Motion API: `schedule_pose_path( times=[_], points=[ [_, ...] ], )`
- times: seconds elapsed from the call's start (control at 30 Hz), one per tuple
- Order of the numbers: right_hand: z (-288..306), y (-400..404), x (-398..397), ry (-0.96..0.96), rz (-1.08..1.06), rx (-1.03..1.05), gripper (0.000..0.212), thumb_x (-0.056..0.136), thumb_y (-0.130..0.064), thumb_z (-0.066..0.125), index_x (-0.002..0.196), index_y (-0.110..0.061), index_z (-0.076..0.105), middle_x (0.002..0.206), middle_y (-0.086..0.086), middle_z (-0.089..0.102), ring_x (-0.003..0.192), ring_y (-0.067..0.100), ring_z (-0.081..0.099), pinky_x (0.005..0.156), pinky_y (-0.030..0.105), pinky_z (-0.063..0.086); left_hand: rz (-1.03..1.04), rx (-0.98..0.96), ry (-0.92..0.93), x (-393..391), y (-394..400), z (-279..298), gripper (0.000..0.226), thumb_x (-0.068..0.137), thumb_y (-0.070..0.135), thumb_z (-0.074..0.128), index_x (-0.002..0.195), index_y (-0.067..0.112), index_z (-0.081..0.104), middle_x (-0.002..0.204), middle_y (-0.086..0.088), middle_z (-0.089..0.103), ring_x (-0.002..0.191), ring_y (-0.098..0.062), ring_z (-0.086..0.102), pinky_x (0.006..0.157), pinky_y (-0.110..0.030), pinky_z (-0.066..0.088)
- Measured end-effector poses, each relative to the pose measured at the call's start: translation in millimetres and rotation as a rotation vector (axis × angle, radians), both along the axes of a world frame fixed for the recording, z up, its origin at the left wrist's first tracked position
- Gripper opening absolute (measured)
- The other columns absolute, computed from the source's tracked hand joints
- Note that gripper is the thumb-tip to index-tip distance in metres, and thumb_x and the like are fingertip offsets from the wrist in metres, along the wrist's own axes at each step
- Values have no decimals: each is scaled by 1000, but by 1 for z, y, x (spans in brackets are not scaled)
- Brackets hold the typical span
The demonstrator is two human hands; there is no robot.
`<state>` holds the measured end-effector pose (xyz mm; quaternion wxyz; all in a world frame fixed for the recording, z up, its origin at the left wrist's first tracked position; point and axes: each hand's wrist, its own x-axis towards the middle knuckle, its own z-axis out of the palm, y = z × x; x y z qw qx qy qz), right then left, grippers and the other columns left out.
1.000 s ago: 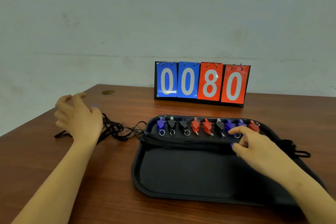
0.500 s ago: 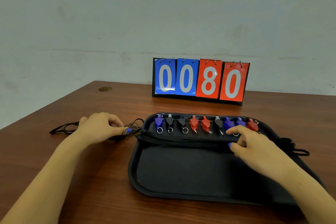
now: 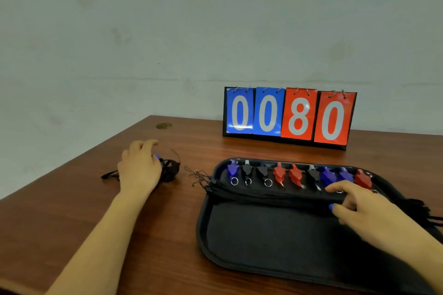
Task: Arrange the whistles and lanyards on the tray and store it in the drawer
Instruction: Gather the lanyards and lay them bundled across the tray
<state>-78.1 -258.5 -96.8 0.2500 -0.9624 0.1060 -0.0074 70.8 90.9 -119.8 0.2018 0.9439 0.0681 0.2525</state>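
A black tray (image 3: 263,242) lies on the wooden table. Several blue, black and red whistles (image 3: 279,172) stand in a row along its far edge. A bundle of black lanyards (image 3: 263,196) stretches across the tray just below them. My right hand (image 3: 364,211) is on the tray's right part, thumb and index finger pinching the bundle near a blue whistle's ring. To the left of the tray, my left hand (image 3: 139,167) grips a bunched black lanyard (image 3: 171,170) on the table.
A flip scoreboard (image 3: 287,115) reading 0080 stands behind the tray near the wall. Thin cord ends (image 3: 199,176) trail off the tray's left corner. Lanyard loops (image 3: 422,211) hang past its right rim. A small brass disc (image 3: 164,125) sits at the table's far left corner.
My left hand went to the tray's left corner, then drew back left with the bunched lanyard. My right hand has stayed on the bundle.
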Motion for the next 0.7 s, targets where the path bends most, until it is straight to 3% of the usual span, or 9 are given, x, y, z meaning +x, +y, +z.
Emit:
schedule_pose_path(
  times=[0.17, 0.27, 0.4, 0.53, 0.6, 0.7],
  points=[
    [-1, 1, -1, -29, -1, -11, 23, 89, -28, 55, 102, -42, 41, 72, 1, 67, 65, 10, 62, 70, 31, 54, -152, 163, 143, -4, -7, 0, 23, 93, 46, 36, 102, 43, 57, 115, 9, 62, 117, -20, 45, 91, -40, 25],
    [-1, 1, -1, -16, -5, -2, 24, 89, -29, 55, 101, -43, 41, 72, 1, 67, 66, 10, 62, 72, 33, 55, -199, 217, 261, -4, -8, -1, 35, 85, 63, 40, 110, 43, 57, 118, 13, 59, 116, -16, 44, 92, -38, 23],
    [-1, 2, -1, -10, 1, -5, 24, 89, -30, 55, 101, -44, 41, 72, 0, 67, 69, 10, 62, 74, 34, 55, -246, 275, 162, -6, -11, 0, 28, 88, 46, 49, 116, 47, 50, 126, 14, 49, 122, -15, 37, 94, -38, 20],
    [-1, 2, 0, -19, 3, -4, 23, 89, -30, 54, 103, -43, 41, 74, -1, 66, 70, 9, 62, 74, 34, 55, -379, 246, 94, -8, -16, 2, 36, 89, 18, 50, 87, 54, 54, 119, 24, 51, 121, -10, 36, 95, -38, 16],
    [-2, 2, 1, -20, 7, -12, 23, 90, -30, 54, 102, -44, 39, 74, -1, 66, 70, 8, 62, 75, 34, 56, -452, 168, 198, -8, -15, 2, 33, 88, 24, 52, 78, 55, 53, 112, 25, 57, 117, -7, 40, 95, -36, 14],
    [-2, 2, 2, -43, 18, -18, 23, 90, -29, 54, 100, -44, 39, 74, 0, 66, 69, 8, 61, 74, 34, 55, -513, 105, 344, -9, -13, 0, 18, 84, 35, 59, 81, 52, 55, 109, 24, 55, 110, -4, 39, 90, -31, 11]
  ],
)
